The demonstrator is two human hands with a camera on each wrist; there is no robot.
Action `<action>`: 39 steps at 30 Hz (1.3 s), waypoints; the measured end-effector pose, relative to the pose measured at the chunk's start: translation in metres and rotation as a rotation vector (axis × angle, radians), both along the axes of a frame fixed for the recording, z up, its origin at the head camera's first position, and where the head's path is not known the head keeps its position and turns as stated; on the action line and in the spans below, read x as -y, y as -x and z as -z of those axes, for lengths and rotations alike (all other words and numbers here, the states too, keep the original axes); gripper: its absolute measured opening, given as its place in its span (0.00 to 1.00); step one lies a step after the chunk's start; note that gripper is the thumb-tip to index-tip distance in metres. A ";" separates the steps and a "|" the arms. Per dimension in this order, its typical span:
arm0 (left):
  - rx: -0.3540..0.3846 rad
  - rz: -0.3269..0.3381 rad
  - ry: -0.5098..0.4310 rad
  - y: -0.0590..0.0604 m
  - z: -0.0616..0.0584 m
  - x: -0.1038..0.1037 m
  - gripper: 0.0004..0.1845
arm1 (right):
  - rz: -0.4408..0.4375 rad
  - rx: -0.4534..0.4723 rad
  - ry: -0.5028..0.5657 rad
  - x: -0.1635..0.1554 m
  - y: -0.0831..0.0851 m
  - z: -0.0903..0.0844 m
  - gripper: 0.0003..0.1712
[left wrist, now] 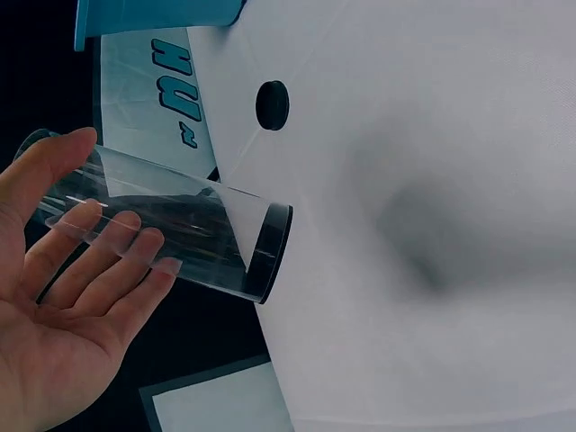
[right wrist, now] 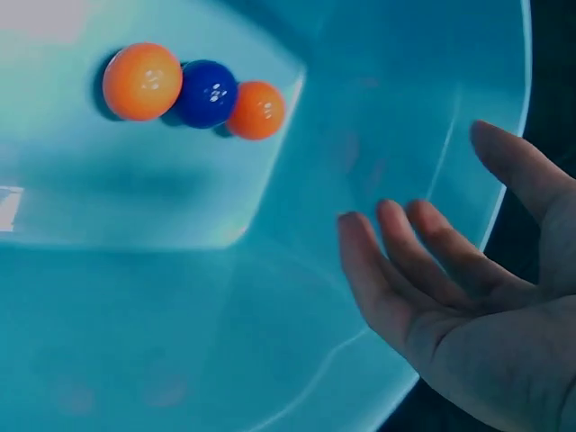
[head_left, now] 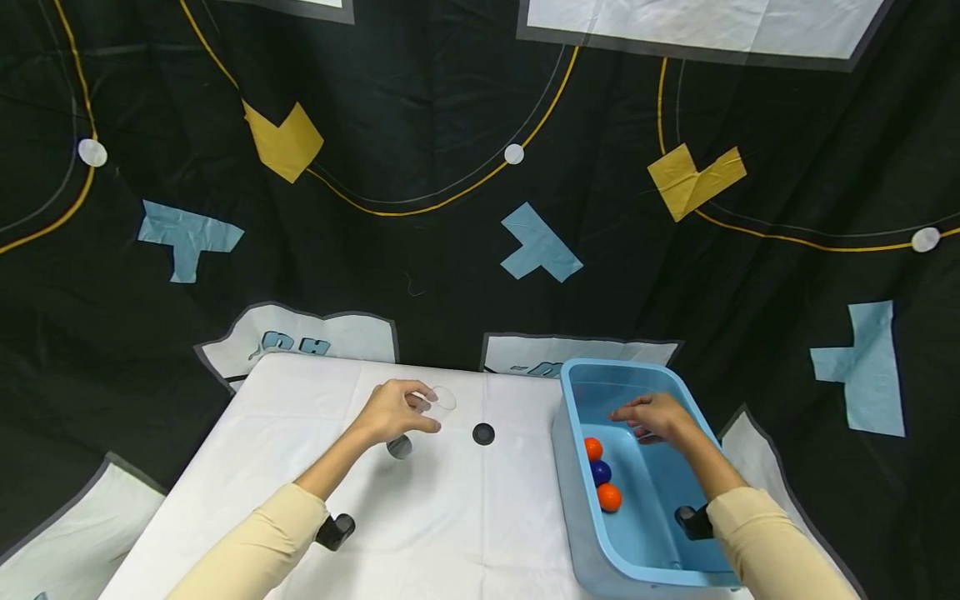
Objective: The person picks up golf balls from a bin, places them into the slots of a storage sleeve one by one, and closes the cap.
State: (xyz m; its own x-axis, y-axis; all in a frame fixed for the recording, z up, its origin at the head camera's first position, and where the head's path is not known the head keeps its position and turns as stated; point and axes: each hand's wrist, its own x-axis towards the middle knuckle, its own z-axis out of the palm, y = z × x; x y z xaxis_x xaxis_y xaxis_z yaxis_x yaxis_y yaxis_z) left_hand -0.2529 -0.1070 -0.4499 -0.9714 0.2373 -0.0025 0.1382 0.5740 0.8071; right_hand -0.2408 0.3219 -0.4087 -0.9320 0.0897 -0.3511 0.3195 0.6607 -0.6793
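Note:
In the left wrist view my left hand [left wrist: 81, 288] holds a clear plastic tube [left wrist: 171, 225] with a dark base, thumb on one side and fingers on the other. The head view shows that left hand [head_left: 395, 412] over the white table, the tube's transparent rim [head_left: 444, 398] just past the fingertips. Whether the base touches the cloth I cannot tell. To the tube's right lies a round black cap [head_left: 483, 434]. My right hand [head_left: 654, 417] hovers inside the blue bin [head_left: 652, 575], fingers loosely bent and holding nothing. Two orange balls [right wrist: 142, 81] and a dark blue ball [right wrist: 207, 94] lie on the bin floor.
A white cloth covers the table [head_left: 450, 533], and the bin stands at its right side. Behind hangs a dark backdrop [head_left: 420, 275] with taped shapes and yellow lines. Black wrist cameras [head_left: 335, 531] sit at both cuffs.

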 end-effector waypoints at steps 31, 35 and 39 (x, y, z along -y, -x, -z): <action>0.006 -0.017 0.039 0.000 -0.001 -0.005 0.24 | 0.185 0.515 0.186 -0.016 -0.006 0.086 0.17; 0.001 -0.023 0.044 0.000 -0.001 -0.005 0.24 | 0.190 0.526 0.160 -0.012 -0.006 0.090 0.15; 0.009 -0.027 0.047 0.000 0.000 -0.005 0.23 | 0.163 0.584 0.152 -0.010 -0.005 0.096 0.13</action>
